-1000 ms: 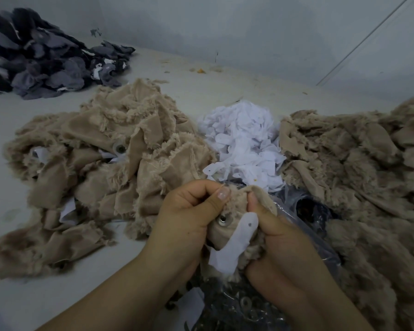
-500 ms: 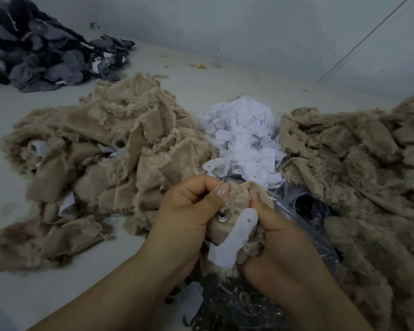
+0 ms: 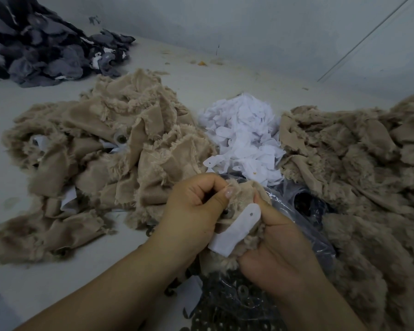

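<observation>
Since the earlier frames, has drawn the thumb of the left hand (image 3: 191, 211) closer over the small round metal stud (image 3: 228, 212), leaving it darker and partly hidden; otherwise keeps the same two-handed hold.

Grips the small tan plush fabric piece (image 3: 243, 194) with both hands, low in the middle of the view, lifted above the clear plastic bag of dark metal parts (image 3: 306, 209). Clenches the left hand on the left edge of the piece, fingers curled, thumb pressed against the fabric just above the stud. Clenches the right hand (image 3: 275, 247) on the right and lower edge, thumb lying beside the long white fabric tab (image 3: 237, 231).

Tab position: flat on the smooth backing of the piece, rounded end with a small hole uppermost, square end towards the wrists. Stud position: just left of the tab, on the backing.

Surroundings on the pale grey desk (image 3: 58, 271):
- heap of tan plush cut pieces (image 3: 120, 144) to the left, some with white tabs showing;
- heap of loose white tabs (image 3: 244, 137) directly beyond the hands;
- larger heap of tan plush (image 3: 359, 163) to the right, touching the bag;
- heap of dark grey fabric pieces (image 3: 41, 51) at far left, well apart, near the wall.
</observation>
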Motion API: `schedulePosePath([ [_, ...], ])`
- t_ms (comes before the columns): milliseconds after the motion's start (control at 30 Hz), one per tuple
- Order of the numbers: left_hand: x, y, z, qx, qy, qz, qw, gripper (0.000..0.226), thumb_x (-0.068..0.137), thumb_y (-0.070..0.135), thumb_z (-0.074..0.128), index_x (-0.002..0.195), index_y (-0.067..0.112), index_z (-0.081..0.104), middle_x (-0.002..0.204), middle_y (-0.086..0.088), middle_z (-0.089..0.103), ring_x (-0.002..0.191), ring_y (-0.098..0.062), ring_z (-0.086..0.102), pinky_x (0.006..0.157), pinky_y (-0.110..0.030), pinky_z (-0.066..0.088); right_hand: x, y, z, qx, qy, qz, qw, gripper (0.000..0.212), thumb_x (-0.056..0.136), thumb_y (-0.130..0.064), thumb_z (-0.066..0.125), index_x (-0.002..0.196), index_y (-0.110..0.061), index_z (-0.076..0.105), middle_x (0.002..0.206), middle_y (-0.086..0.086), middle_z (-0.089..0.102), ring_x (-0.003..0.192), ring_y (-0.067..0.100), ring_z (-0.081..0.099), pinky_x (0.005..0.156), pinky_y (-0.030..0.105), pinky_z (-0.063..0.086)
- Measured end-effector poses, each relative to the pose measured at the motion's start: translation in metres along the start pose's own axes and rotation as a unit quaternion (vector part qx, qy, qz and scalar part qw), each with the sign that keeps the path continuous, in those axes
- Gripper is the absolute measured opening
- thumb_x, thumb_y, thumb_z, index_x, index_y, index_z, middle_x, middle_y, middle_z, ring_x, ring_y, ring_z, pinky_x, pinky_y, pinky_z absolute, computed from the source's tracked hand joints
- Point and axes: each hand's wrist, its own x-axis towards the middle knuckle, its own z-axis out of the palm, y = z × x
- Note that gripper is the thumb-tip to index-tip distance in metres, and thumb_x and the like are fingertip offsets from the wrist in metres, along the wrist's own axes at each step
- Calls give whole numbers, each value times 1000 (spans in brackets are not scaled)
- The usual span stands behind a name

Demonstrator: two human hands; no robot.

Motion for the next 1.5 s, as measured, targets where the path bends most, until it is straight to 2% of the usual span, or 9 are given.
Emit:
schedulePosePath([
  [200,0,-6,-4,38,7,3,999,24,90,14,60,68,6,59,57,-3,49,54,-9,43,52,-22,39,2,2,-4,-39,-3,4,999,41,70,-26,62,88,8,77,94,26,74,72,35,75,55,46,61],
  [367,2,-3,-7,78,2,1,997,28,94,-1,57,66,2,56,52,10,45,48,-1,38,48,-13,35,1,3,-7,-87,-20,2,996,51,80,-35,56,111,2,72,120,26,67,99,36,72,88,51,56],
  [633,0,3,-10,99,8,-13,995,21,93,7,62,73,12,67,61,2,58,53,-8,50,49,-21,44,-1,-2,-1,-83,-14,27,996,54,85,-38,54,116,3,70,123,27,66,110,37,67,94,51,54],
  [733,2,17,-15,164,7,62,984,23,92,4,63,100,25,69,84,-1,60,72,-22,58,64,-33,53,-2,-4,1,-81,-17,9,997,55,89,-39,50,124,1,66,130,24,63,120,36,62,104,49,47],
  [900,16,53,-29,212,-205,127,947,24,86,25,63,107,18,74,87,4,61,79,-13,59,70,-25,48,-2,-4,-1,-81,-9,-12,997,48,97,-32,49,131,-1,62,133,21,62,128,33,57,113,44,40],
  [1033,19,56,-35,250,-279,97,922,30,71,33,85,94,16,77,84,1,63,77,-12,59,69,-19,47,-3,-4,1,-91,-21,-22,995,48,92,-34,51,119,1,70,124,25,66,113,34,67,89,44,59],
  [1167,16,47,-32,242,-263,91,930,11,73,20,83,76,13,76,77,2,67,71,-17,64,64,-28,54,-3,-2,2,-98,-28,-15,995,44,87,-36,51,103,-5,78,119,23,69,106,32,71,87,41,60],
  [1333,15,43,-28,96,-127,16,987,12,73,30,75,72,17,76,73,-5,73,67,-26,69,63,-32,59,0,2,1,-124,-6,-55,991,48,96,-31,50,133,-2,59,131,23,63,122,38,61,103,52,47],
  [1500,11,34,-14,45,-15,-31,998,16,75,22,76,74,6,74,65,-12,70,63,-31,68,64,-42,60,1,6,1,-127,0,-66,990,48,95,-30,53,133,-2,58,129,25,63,121,41,61,105,56,44],
])
